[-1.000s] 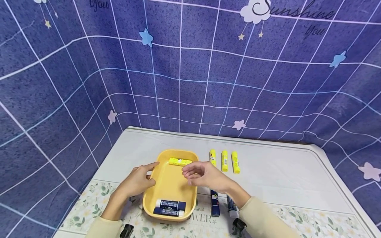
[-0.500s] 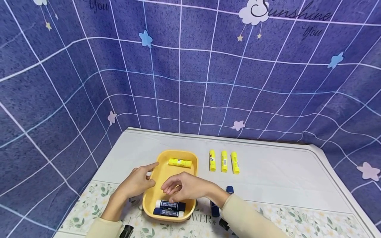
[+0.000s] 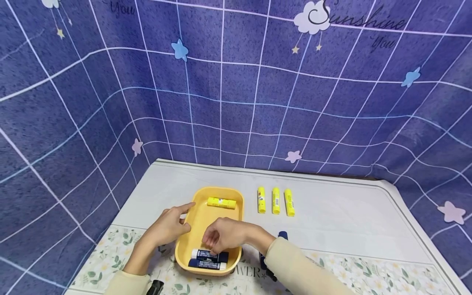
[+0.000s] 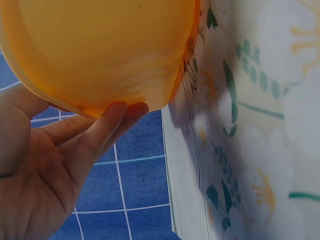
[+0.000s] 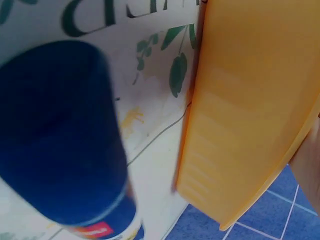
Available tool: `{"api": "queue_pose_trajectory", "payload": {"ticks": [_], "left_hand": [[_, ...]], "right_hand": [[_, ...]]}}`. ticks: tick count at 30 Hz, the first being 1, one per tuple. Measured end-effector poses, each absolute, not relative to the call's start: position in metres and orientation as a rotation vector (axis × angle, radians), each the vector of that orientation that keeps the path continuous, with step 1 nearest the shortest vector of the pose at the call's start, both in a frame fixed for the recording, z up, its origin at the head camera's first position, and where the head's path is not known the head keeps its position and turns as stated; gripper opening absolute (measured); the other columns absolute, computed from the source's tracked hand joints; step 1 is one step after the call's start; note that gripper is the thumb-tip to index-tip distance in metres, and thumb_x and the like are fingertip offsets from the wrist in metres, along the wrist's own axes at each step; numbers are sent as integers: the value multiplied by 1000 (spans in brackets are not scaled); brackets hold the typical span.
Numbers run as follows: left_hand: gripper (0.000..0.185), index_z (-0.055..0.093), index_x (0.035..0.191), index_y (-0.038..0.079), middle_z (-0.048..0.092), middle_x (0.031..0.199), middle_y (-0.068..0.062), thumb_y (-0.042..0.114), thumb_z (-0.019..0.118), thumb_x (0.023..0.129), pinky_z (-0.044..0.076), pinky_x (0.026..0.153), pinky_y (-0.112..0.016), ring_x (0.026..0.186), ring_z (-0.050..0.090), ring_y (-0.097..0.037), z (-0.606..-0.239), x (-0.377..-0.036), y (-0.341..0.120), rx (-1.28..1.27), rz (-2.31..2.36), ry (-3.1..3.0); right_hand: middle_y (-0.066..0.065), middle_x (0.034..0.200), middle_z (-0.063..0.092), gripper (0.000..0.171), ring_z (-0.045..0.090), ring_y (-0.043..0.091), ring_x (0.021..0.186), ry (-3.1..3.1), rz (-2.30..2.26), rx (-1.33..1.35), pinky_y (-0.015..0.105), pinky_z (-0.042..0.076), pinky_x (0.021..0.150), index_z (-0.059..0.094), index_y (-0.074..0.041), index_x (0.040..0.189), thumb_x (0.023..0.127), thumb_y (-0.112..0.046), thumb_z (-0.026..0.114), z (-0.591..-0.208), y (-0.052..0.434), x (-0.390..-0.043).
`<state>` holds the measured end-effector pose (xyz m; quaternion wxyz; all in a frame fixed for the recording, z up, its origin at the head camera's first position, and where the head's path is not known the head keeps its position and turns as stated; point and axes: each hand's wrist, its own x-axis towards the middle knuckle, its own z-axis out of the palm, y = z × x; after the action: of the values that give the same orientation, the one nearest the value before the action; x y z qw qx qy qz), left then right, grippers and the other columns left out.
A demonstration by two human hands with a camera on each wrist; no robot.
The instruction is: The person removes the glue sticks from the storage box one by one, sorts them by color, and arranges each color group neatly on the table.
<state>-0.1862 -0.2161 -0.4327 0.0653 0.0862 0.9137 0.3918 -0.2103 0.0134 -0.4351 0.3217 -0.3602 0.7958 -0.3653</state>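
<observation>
Blue glue stick (image 3: 210,257) lies at the curled right fingers (image 3: 209,237), hold unclear; left fingers (image 4: 107,125) grip the tray (image 3: 199,221).

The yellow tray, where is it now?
In the head view, the yellow tray sits on the table, left of the three yellow sticks outside it, with the left hand at its left rim.

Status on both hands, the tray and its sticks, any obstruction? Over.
Left hand holds yellow tray by its rim. Right hand at farther dark blue stick inside, grip unclear. Yellow stick at tray's far end. Nothing seen blocking.
</observation>
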Motion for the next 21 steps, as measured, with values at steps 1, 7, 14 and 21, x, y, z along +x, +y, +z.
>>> {"api": "queue_pose_trajectory", "payload": {"ticks": [1, 7, 14, 21], "left_hand": [[74, 49, 151, -2, 58, 141, -34, -4, 64, 79, 52, 56, -25, 103, 75, -29, -433, -186, -216, 259, 1185, 2754], [73, 49, 151, -2, 59, 140, -34, -4, 64, 79, 52, 55, -26, 103, 76, -32, -432, -186, -215, 253, 1184, 2752], [73, 48, 151, -3, 57, 142, -35, -5, 63, 80, 54, 56, -27, 111, 73, -41, -430, -186, -214, 252, 1198, 2743], [73, 48, 151, -3, 56, 144, -35, -5, 64, 80, 54, 58, -26, 111, 73, -40, -432, -185, -214, 260, 1193, 2744]], "right_hand": [[4, 96, 77, 28, 64, -2, 81, 2116, -914, -942, 14, 55, 79, 75, -2, 109, 82, 0, 82, -435, 12, -210], [-13, 87, 72, 24, 64, -5, 80, 2216, -681, -946, 14, 53, 77, 77, -14, 103, 81, -6, 84, -433, 6, -205], [-14, 89, 71, 23, 62, -6, 81, 2266, -576, -1019, 13, 53, 77, 77, -17, 103, 83, -8, 83, -433, 3, -203], [-14, 89, 70, 25, 61, -6, 81, 2282, -575, -1044, 13, 52, 76, 76, -17, 104, 83, -6, 82, -433, 3, -200]]}}
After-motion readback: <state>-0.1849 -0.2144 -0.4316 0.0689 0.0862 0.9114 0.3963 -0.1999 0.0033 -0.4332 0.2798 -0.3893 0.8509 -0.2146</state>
